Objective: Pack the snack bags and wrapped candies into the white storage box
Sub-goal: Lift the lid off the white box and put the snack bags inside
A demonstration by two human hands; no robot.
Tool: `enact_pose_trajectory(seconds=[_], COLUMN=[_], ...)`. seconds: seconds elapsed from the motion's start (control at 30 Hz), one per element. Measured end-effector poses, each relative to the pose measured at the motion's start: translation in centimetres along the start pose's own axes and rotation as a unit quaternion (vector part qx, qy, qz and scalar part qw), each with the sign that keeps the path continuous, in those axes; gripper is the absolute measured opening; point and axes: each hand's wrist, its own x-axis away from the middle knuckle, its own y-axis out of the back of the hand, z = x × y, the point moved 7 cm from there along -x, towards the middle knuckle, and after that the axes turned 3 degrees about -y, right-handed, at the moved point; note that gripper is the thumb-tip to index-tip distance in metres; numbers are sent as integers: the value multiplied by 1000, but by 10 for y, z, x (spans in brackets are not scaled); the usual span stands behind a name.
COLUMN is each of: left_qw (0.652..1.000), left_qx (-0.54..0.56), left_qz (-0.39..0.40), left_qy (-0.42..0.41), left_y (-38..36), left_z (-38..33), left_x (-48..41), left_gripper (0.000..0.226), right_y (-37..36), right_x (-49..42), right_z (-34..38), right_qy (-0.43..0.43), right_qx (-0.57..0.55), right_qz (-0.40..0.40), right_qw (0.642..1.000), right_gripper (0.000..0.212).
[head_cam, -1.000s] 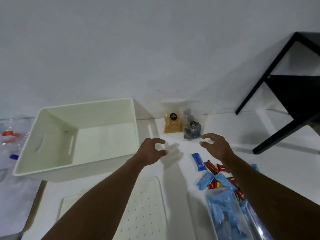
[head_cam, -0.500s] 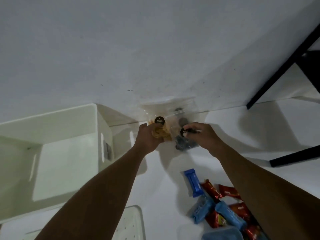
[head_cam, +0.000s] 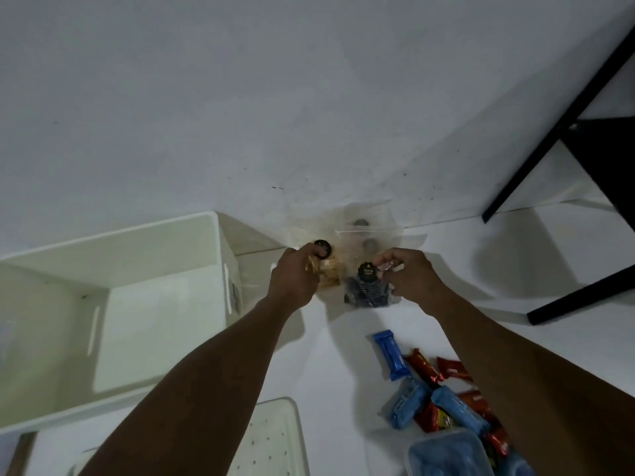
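Note:
Two clear snack bags lean against the white wall. My left hand (head_cam: 292, 276) is closed on the bag of yellow snacks (head_cam: 330, 271), which bears a round black label. My right hand (head_cam: 407, 276) pinches the upper edge of the bag of dark snacks (head_cam: 364, 293). The white storage box (head_cam: 113, 245) stands open and empty at the left. Blue and red wrapped candies (head_cam: 426, 389) lie in a heap at the lower right, under my right forearm.
A white perforated lid (head_cam: 271, 438) lies at the bottom centre. A clear container with blue candies (head_cam: 450, 455) sits at the bottom right. Black furniture legs (head_cam: 556, 121) stand at the right. The wall is directly behind the bags.
Both hands reached forward from mid-table to the two bags at the wall and closed on them. The view moved closer and shifted right, so the box slid to the left.

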Motion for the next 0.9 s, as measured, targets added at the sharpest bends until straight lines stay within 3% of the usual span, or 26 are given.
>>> enact_pose_trajectory(seconds=[0.37,0.63,0.9], left_qw=[993,990,990], left_qx=[-1,-14,-15], left_qz=[-93,-140,-140], left_qy=[-70,-20,31], left_y=[173,285,308], left_z=[-16,78,173], left_x=[74,133,131], left_gripper=[45,45,43], right_y=[-9,-113,-212], right_x=[89,135,122], right_z=[151,245,268], right_qy=[148,212,201], right_qx=[-2,20,78], right_qz=[-34,-7,19], right_qw=[988,977,976], right_gripper=[26,19,23])
